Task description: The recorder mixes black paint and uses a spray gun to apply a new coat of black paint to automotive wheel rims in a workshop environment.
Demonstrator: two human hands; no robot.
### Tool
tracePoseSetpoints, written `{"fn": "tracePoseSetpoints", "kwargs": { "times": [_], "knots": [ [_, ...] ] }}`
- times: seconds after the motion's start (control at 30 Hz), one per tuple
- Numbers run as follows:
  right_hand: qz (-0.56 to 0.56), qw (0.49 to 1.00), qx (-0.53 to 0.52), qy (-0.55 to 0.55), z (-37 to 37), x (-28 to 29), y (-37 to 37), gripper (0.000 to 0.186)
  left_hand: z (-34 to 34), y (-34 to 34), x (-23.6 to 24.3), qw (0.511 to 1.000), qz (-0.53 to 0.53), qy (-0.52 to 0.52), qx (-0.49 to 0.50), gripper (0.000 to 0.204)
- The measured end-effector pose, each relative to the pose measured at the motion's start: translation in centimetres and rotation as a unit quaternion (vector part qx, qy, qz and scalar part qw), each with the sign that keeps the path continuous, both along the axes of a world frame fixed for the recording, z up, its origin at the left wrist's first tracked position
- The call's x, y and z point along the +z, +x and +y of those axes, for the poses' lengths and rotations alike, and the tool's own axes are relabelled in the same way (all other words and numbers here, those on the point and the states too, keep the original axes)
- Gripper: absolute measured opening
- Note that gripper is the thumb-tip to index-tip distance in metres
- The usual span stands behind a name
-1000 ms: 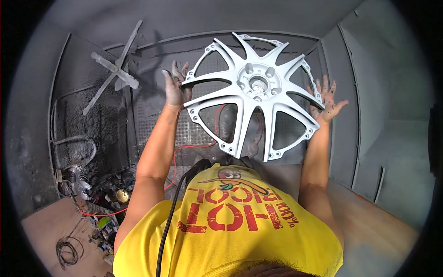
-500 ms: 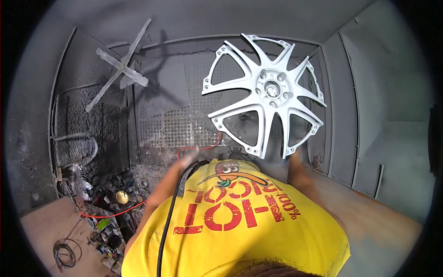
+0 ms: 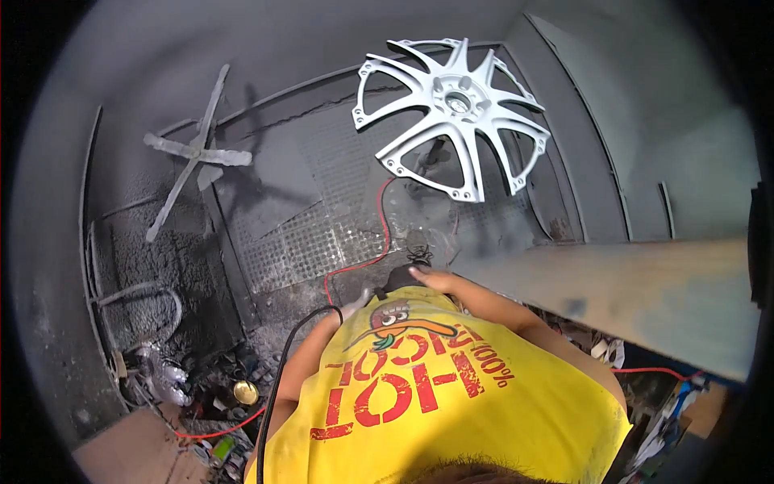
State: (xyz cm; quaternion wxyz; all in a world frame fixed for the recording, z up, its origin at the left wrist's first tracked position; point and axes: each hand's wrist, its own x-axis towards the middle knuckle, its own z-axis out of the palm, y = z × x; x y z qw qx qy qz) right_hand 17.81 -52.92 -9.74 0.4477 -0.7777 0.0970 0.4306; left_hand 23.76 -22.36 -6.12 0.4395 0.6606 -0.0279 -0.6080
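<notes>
A silver-white wheel face with split spokes (image 3: 460, 143) and no outer barrel stands raised ahead of me, right of centre, apart from both hands. My right hand (image 3: 436, 280) is close to my waist in front of the yellow shirt; its thumb shows stretched out, and the other fingers are partly hidden. My left hand (image 3: 354, 307) is low beside the shirt's hem, its greyish fingers extended. I see nothing held in either hand. Dark shoes with laces (image 3: 418, 256) show just beyond my hands.
A paint-crusted cross-shaped stand (image 3: 198, 152) rises at the left. A red hose (image 3: 386, 218) snakes over the floor, and a black cable (image 3: 280, 367) runs along my left side. Cans and clutter (image 3: 234, 403) lie lower left. A pale board (image 3: 637, 282) extends on the right.
My view has tilted and turned. My right hand has come away from the wheel's lower edge to my waist. The left hand stays low beside the shirt.
</notes>
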Motion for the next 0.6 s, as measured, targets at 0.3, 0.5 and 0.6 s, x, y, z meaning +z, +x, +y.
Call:
{"fn": "tracePoseSetpoints", "kwargs": {
  "times": [0.3, 0.5, 0.6],
  "knots": [
    [0.007, 0.824, -0.376, 0.424, 11.4, 8.8, 3.4, 0.104, -8.9, 1.2, 14.7, 0.768, -0.621, -0.144, 0.055, 0.081],
    [0.113, 0.657, -0.416, 0.618, 10.6, 17.6, 2.2, 0.099, -0.1, -2.3, 11.8, 0.732, -0.652, 0.003, -0.195, 0.089],
    [-0.089, 0.874, -0.338, 0.336, 12.0, 11.9, -0.2, 0.096, 9.1, -5.1, 1.4, 0.883, -0.427, 0.196, -0.018, 0.074]
  ]
}}
